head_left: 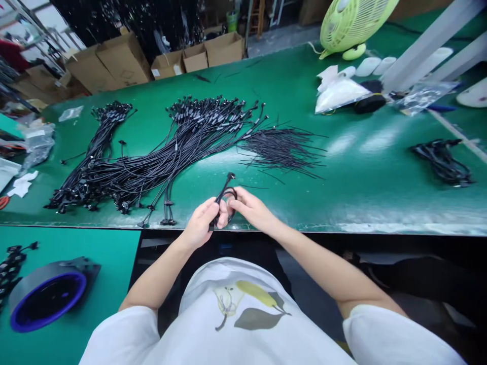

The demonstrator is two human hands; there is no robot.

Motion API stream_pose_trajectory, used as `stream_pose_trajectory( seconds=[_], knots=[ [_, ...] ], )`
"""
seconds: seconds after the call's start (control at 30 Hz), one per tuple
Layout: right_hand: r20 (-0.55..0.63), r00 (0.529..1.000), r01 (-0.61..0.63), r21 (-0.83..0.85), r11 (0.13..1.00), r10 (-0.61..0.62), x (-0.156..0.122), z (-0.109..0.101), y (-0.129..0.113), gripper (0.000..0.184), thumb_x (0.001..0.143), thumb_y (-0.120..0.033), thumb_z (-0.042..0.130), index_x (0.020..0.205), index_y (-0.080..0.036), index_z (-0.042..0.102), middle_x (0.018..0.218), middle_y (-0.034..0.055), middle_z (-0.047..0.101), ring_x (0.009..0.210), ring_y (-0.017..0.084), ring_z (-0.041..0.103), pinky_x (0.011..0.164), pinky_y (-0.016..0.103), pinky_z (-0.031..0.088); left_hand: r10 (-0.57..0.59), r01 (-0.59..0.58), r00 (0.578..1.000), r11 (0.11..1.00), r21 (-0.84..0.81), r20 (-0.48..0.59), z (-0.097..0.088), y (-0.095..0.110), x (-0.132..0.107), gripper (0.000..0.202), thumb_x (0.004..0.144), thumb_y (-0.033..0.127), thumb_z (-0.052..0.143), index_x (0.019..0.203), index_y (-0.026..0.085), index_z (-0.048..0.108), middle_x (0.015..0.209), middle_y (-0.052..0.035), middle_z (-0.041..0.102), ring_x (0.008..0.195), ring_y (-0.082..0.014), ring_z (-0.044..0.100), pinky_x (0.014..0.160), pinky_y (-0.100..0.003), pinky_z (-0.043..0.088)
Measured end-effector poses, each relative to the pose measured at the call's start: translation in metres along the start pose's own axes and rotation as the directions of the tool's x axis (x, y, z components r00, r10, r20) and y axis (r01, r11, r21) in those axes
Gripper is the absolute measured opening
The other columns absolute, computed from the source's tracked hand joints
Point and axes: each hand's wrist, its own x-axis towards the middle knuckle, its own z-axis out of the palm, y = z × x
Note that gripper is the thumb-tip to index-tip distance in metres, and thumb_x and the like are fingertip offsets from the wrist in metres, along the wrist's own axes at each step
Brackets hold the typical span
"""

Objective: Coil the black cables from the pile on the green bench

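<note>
Both hands are closed on the action: a short black cable is pinched between the left hand and the right hand, bent into a small loop with a connector end poking up, right over the front edge of a green-topped workbench. Just beyond the fingertips, a long sheaf of similar black cables is laid across the bench, and a spray of thin black wires is fanned out beside it. Further left, a smaller cable bundle is seen; well off to the right, a black cable coil is lying. Past the far edge, cardboard boxes are stacked, while a pale green fan is spotted at the back.
</note>
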Motion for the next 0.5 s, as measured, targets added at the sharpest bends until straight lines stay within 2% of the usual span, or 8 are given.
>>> stream_pose_trajectory(
  seconds=[0.03,0.1,0.17,0.2,0.27,0.37,0.43,0.5],
  knots=[
    [-0.040,0.996,-0.072,0.144,0.987,0.078,0.000,0.007,0.005,0.031,0.088,-0.050,0.055,0.085,-0.019,0.054,0.063,-0.0047,0.046,0.054,0.009,0.043,0.054,0.022,0.037,-0.016,0.016,1.000,1.000,-0.021,-0.021,0.003,-0.002,0.003,0.034,0.089,0.048,0.057,0.080,0.015,0.055,0.065,-0.0003,0.055,0.059,-0.0115,0.049,0.063,-0.025,0.041],
    [-0.123,0.975,-0.128,0.365,0.922,0.184,-0.001,0.018,0.010,0.032,0.088,-0.048,0.056,0.074,-0.019,0.050,0.055,-0.0086,0.030,0.045,0.005,0.025,0.044,0.020,0.023,-0.066,0.065,0.996,0.997,-0.033,-0.057,0.008,-0.009,0.006,0.043,0.088,0.055,0.055,0.072,0.015,0.053,0.071,-0.0037,0.058,0.071,-0.0152,0.056,0.076,-0.031,0.045],
    [-0.145,0.960,-0.135,0.514,0.847,0.241,-0.001,0.024,0.006,0.032,0.082,-0.045,0.064,0.071,-0.018,0.050,0.055,-0.0091,0.028,0.045,0.004,0.017,0.042,0.020,0.016,-0.066,0.061,0.988,0.997,-0.040,-0.143,0.013,-0.020,0.006,0.048,0.088,0.061,0.049,0.067,0.018,0.046,0.065,0.0002,0.050,0.069,-0.0148,0.054,0.081,-0.033,0.045],
    [-0.132,0.957,-0.140,0.567,0.812,0.257,-0.001,0.025,0.003,0.032,0.080,-0.044,0.067,0.071,-0.018,0.051,0.057,-0.0082,0.032,0.046,0.004,0.019,0.042,0.019,0.019,-0.034,0.032,0.980,0.999,-0.013,-0.195,0.015,-0.025,0.005,0.048,0.089,0.062,0.046,0.067,0.019,0.044,0.061,0.0028,0.044,0.065,-0.0139,0.051,0.080,-0.033,0.045],
    [-0.142,0.953,-0.117,0.643,0.757,0.268,-0.002,0.027,-0.004,0.032,0.075,-0.045,0.072,0.073,-0.019,0.054,0.065,-0.0049,0.043,0.052,0.005,0.035,0.047,0.019,0.033,0.066,-0.031,0.966,0.990,0.140,-0.250,0.016,-0.034,0.003,0.046,0.090,0.063,0.042,0.073,0.020,0.043,0.060,0.0053,0.038,0.061,-0.0129,0.048,0.076,-0.031,0.044],
    [-0.201,0.956,-0.036,0.640,0.767,0.213,-0.005,0.033,-0.013,0.032,0.078,-0.049,0.069,0.089,-0.021,0.059,0.088,0.0012,0.058,0.077,0.012,0.056,0.066,0.024,0.048,0.112,-0.016,0.975,0.896,0.444,-0.191,0.014,-0.038,0.001,0.045,0.092,0.062,0.038,0.090,0.019,0.049,0.062,0.0044,0.042,0.062,-0.0138,0.048,0.069,-0.030,0.041],
    [-0.217,0.960,-0.018,0.582,0.813,0.177,-0.010,0.038,-0.016,0.033,0.084,-0.053,0.060,0.093,-0.021,0.057,0.089,0.0024,0.060,0.071,0.012,0.057,0.060,0.024,0.047,0.046,0.022,0.994,0.821,0.571,-0.103,0.010,-0.039,0.000,0.048,0.093,0.062,0.034,0.090,0.017,0.050,0.065,0.0020,0.047,0.062,-0.0144,0.049,0.067,-0.029,0.039],
    [-0.240,0.957,-0.009,0.533,0.846,0.161,-0.014,0.042,-0.019,0.035,0.089,-0.056,0.052,0.088,-0.021,0.052,0.074,0.0001,0.057,0.056,0.010,0.051,0.047,0.021,0.040,-0.039,0.022,0.999,0.770,0.637,0.012,0.004,-0.039,-0.001,0.054,0.092,0.065,0.030,0.079,0.017,0.050,0.067,-0.0011,0.051,0.063,-0.0150,0.048,0.065,-0.030,0.038]
  ],
)
